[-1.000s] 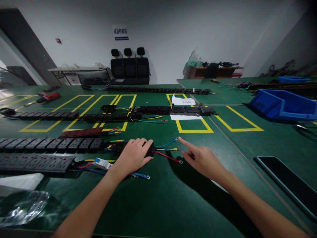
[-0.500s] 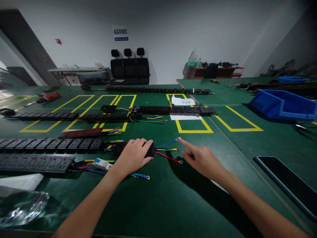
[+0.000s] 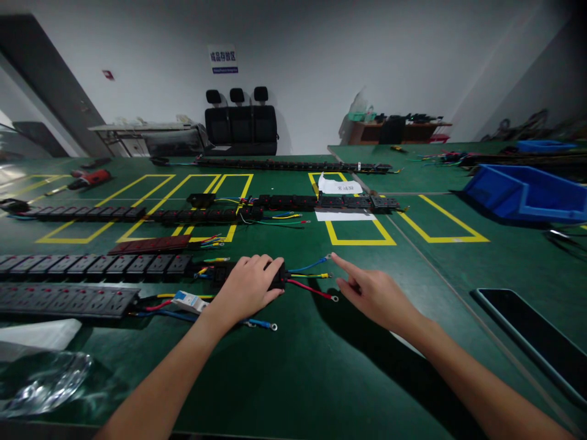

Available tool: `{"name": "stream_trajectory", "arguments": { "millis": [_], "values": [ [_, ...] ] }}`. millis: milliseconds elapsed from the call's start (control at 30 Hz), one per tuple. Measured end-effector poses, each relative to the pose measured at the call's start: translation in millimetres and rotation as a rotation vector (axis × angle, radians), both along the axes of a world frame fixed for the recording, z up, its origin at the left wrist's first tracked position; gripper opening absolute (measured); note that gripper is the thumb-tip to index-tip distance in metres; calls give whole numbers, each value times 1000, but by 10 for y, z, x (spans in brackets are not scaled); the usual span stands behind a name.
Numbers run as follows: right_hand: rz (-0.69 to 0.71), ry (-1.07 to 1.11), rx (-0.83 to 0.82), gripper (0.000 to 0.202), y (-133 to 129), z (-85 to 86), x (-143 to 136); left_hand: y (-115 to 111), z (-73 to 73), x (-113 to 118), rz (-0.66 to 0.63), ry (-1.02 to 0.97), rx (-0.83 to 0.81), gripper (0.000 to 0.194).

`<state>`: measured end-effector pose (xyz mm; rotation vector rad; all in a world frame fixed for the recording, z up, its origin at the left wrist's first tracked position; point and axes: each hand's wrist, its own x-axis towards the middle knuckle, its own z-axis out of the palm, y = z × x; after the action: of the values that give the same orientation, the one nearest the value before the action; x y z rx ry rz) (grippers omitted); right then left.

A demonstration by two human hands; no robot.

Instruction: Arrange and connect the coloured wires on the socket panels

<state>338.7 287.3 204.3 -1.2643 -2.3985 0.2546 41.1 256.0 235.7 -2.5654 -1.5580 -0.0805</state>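
My left hand (image 3: 251, 282) lies over a black socket block (image 3: 222, 274), its fingers wrapped over the top and its thumb at the right end. From that end run a blue wire (image 3: 306, 266), a yellow-green wire (image 3: 307, 276) and a red wire (image 3: 312, 289), each ending in a ring terminal. My right hand (image 3: 373, 296) holds nothing. Its index finger points at the blue wire's ring terminal (image 3: 328, 257), at or very near it; whether they touch I cannot tell. The thumb is apart from the index finger, and the other fingers are curled.
Black socket strips (image 3: 92, 267) lie at the left, beside a small white breaker (image 3: 189, 302) with wires. Clear plastic wrap (image 3: 43, 382) is at front left. To the right are a phone (image 3: 532, 336) and a blue bin (image 3: 518, 195). A red power drill (image 3: 92, 178) lies far left.
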Motion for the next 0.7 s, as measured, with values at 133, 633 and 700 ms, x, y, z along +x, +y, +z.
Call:
{"name": "stream_trajectory", "arguments": {
  "millis": [133,633,700],
  "values": [
    [5,4,5,58,-1,3,0,3,-3,-5,-6,-5,5,57],
    [-2,-14,12,58,1,-4,-2,6,-22,-9,-12,2,16,58],
    [-3,-6,4,58,1,-3,-3,7,-28,-13,-15,0,22,58]
  ]
}}
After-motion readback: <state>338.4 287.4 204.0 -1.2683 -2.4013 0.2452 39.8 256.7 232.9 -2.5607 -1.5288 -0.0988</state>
